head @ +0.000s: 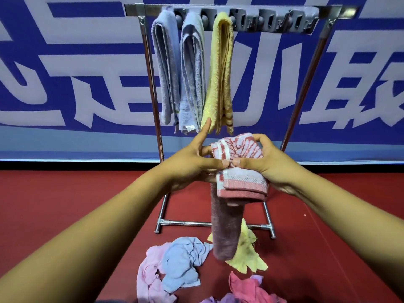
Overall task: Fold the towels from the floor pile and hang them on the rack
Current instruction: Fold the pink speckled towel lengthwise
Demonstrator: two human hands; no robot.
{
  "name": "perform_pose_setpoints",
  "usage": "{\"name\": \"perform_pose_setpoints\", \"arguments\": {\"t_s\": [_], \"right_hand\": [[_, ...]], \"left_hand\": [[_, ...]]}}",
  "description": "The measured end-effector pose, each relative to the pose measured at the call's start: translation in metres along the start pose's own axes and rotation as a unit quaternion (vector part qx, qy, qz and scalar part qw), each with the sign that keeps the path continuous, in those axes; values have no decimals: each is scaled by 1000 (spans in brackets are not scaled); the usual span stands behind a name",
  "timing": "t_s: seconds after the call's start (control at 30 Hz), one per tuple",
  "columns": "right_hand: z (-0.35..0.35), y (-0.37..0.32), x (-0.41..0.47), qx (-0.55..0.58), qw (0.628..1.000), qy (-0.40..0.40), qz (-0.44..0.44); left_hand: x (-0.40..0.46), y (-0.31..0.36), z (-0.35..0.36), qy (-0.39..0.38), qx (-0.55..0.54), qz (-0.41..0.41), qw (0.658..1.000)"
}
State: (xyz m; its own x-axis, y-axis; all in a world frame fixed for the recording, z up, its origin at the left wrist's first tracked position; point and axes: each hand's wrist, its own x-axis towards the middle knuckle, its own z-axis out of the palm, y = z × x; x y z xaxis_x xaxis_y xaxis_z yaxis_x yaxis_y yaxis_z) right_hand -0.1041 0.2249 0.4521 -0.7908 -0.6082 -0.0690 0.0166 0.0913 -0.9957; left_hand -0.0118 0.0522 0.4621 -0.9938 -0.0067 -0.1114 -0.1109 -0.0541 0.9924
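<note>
A red-and-white striped towel [239, 178] hangs folded lengthwise between my hands, its long end reaching down toward the floor. My left hand [192, 162] pinches its upper edge with thumb and fingers, the index finger pointing up. My right hand [264, 162] grips the bunched top from the right. Behind stands the metal rack [244, 9]; on its grey holder bar hang a blue towel [165, 68], a grey-blue towel [193, 73] and a yellow towel [220, 73]. The floor pile [181, 263] lies below my hands.
The pile holds pink, light blue, yellow [249, 252], magenta and purple towels on the red floor. The rack's base bar [188, 223] crosses just behind the pile. Several free slots remain on the holder's right half [282, 20]. A blue-and-white banner wall stands behind.
</note>
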Motion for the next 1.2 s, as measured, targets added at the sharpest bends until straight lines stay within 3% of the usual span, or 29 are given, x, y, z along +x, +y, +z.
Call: {"name": "perform_pose_setpoints", "arguments": {"t_s": [0.13,0.27,0.47,0.77,0.93,1.1,1.2], "right_hand": [[1,-1,-1,29,999,13,22],[0,-6,-2,61,997,28,38],[-5,-16,-2,132,989,-33,66],[-6,-27,-5,35,997,-53,33],[-6,-23,-2,21,998,-54,8],[-2,-22,-7,22,990,-135,20],[2,-25,-11,-69,987,-147,-3]], "left_hand": [[2,-5,4,-37,48,-11,998],[7,-6,6,-21,32,20,999],[9,-1,10,6,23,32,999],[6,-1,3,45,-12,7,999],[2,2,5,16,-66,0,998],[0,1,7,41,-28,41,998],[-1,2,8,63,-31,51,996]]}}
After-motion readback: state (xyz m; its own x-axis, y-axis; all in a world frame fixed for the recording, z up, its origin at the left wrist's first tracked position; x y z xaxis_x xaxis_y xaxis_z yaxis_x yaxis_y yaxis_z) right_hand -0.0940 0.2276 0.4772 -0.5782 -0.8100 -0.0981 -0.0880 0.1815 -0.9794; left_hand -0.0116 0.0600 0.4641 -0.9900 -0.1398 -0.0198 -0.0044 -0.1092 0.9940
